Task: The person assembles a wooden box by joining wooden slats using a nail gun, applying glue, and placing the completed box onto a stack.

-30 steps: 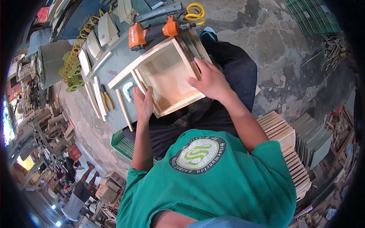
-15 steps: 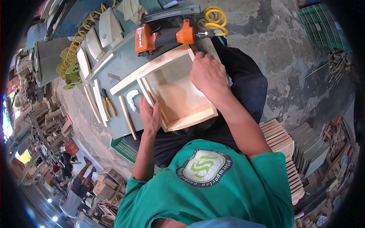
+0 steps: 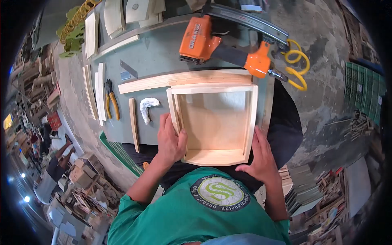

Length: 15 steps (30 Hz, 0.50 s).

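Note:
A shallow open-topped wooden box point(image 3: 216, 157), like a small drawer, rests at the near edge of the grey work surface, against my lap. My left hand point(image 3: 171, 141) is closed on its left wall, fingers on the outside and thumb at the near left corner. Along the right wall's outer side lies my right hand point(image 3: 263, 157), fingers stretched and thumb spread away. Just beyond the box is a long, slightly curved wooden strip point(image 3: 183, 79). An orange nail gun point(image 3: 228, 51) lies behind that strip, joined to a yellow coiled hose point(image 3: 300, 61).
Left of the box are a crumpled white scrap point(image 3: 148, 109), a thin wooden stick point(image 3: 133, 124), yellow-handled pliers point(image 3: 111, 100) and a small metal square point(image 3: 127, 71). Pale wooden pieces point(image 3: 114, 18) lie at the back. Green crates point(image 3: 361, 87) stand on the floor at right.
The box has turned to sit squarer to me, with my left hand still on its left wall. My right hand has moved from the far right corner down to the near right side.

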Each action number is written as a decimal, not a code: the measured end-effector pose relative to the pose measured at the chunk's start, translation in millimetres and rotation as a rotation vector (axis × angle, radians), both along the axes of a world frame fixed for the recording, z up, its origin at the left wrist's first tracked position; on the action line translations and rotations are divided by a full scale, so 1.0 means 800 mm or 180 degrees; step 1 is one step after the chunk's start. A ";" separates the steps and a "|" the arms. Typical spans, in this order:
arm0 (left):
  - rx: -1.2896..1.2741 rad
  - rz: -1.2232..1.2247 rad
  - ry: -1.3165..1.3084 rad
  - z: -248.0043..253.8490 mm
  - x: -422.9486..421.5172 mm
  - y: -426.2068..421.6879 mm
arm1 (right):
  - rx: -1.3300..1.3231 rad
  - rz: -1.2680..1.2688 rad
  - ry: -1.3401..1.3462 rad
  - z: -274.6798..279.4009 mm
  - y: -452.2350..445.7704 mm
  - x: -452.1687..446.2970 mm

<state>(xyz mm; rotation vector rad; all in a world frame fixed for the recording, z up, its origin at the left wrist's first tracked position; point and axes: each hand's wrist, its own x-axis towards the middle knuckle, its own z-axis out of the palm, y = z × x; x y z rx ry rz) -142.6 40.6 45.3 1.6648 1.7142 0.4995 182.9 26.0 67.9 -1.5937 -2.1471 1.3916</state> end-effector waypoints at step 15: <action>0.0085 -0.0045 0.0046 -0.004 -0.002 -0.003 | 0.1243 -0.0042 -0.0724 -0.034 -0.017 -0.005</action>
